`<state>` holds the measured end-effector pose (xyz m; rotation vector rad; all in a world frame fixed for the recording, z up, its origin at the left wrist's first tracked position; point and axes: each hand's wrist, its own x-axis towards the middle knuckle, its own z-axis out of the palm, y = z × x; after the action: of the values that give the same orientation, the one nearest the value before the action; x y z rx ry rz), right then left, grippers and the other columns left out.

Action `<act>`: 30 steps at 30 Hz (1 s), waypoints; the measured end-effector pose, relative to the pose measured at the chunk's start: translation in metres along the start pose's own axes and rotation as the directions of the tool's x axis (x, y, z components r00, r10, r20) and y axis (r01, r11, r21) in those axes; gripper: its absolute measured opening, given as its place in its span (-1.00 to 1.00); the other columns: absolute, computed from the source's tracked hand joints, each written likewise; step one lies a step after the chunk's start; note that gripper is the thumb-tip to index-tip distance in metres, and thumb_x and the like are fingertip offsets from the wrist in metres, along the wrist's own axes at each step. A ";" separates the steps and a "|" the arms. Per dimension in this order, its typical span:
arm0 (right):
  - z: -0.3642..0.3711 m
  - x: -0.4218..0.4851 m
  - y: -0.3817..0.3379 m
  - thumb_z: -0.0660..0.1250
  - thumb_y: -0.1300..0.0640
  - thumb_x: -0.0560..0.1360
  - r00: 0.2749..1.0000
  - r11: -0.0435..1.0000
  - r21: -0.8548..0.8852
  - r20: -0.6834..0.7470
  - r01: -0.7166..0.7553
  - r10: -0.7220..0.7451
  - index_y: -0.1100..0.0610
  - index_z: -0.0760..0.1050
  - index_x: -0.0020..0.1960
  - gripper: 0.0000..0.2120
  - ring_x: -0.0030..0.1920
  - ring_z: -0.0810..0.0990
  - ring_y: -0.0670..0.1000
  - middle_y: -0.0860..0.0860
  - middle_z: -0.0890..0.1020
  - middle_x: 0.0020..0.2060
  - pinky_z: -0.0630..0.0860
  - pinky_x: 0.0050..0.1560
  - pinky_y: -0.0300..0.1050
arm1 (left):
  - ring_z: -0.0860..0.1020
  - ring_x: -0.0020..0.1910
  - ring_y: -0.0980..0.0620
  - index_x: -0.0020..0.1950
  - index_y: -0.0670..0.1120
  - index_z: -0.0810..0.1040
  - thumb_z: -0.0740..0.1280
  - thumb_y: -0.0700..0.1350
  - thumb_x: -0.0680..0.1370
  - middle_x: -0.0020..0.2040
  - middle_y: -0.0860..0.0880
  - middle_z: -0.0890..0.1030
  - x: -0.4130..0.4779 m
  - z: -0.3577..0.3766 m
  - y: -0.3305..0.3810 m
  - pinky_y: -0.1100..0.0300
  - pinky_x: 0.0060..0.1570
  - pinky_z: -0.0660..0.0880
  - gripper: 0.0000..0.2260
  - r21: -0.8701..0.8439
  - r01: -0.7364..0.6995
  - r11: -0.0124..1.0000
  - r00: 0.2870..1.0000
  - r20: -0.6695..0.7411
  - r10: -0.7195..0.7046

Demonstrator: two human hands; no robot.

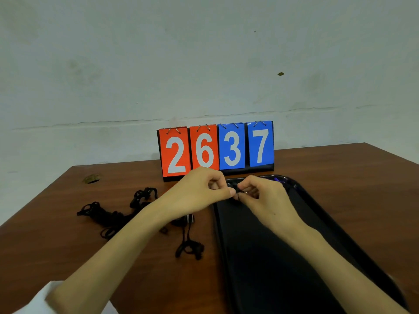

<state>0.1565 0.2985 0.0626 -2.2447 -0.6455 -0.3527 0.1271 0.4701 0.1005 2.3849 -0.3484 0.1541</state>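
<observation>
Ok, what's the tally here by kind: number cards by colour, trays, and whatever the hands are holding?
Red number cards: 2
Blue number cards: 2
Black tray: 1
Small black piece, pinched by left hand and right hand: 1
Total: 6
Loose black cords on the table are too tangled to count.

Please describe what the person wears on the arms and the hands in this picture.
The left hand and the right hand wear no gloves, and no watch or bracelet shows on either wrist. Both forearms are uncovered. A white sleeve shows only near the left elbow, at the bottom edge.
</observation>
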 end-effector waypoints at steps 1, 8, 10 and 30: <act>0.001 -0.001 -0.002 0.40 0.14 0.44 0.998 1.000 0.014 0.058 0.025 -0.026 0.02 0.55 0.01 -0.84 -0.14 0.53 -0.25 -0.18 0.57 -0.18 0.45 -0.06 -0.41 | 0.56 -0.22 0.01 -0.23 -0.02 0.57 0.37 0.02 0.48 -0.24 -0.07 0.60 0.000 -0.003 0.000 0.24 -0.15 0.52 -0.85 0.002 -0.001 1.000 1.000 -0.001 0.001; 0.000 -0.005 -0.012 0.42 0.10 0.41 0.980 0.987 0.144 0.176 0.067 -0.093 -0.15 0.47 -0.13 -0.82 -0.13 0.52 -0.31 -0.23 0.55 -0.23 0.42 -0.12 -0.48 | 0.44 -0.44 0.14 -0.29 -0.03 0.58 0.38 0.09 0.44 -0.45 0.05 0.51 0.003 -0.015 -0.013 0.32 -0.39 0.39 -0.78 -0.105 0.092 0.990 0.995 0.041 -0.088; 0.000 -0.006 -0.013 0.42 0.10 0.40 0.979 0.982 0.179 0.179 0.061 -0.093 -0.17 0.46 -0.14 -0.80 -0.12 0.53 -0.28 -0.21 0.56 -0.22 0.44 -0.10 -0.43 | 0.38 -0.52 0.18 -0.30 -0.02 0.56 0.36 0.11 0.45 -0.51 0.10 0.45 0.003 -0.016 -0.014 0.34 -0.48 0.32 -0.77 -0.124 0.119 0.985 0.992 0.063 -0.111; -0.007 0.004 -0.004 0.35 0.25 0.45 0.958 0.619 0.755 0.038 -0.214 0.285 0.16 0.55 -0.04 -0.90 -0.24 0.61 -0.09 0.03 0.66 -0.22 0.54 -0.14 -0.24 | 0.18 -0.63 0.17 -0.02 -0.14 0.45 0.10 0.01 0.64 -0.48 0.03 0.37 0.000 0.024 -0.005 0.34 -0.65 0.07 -0.74 -0.632 0.374 0.679 0.926 0.301 -0.230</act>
<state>0.1575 0.2968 0.0716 -1.4551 -0.3211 -0.0102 0.1286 0.4569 0.0794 1.6751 -0.0605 -0.3282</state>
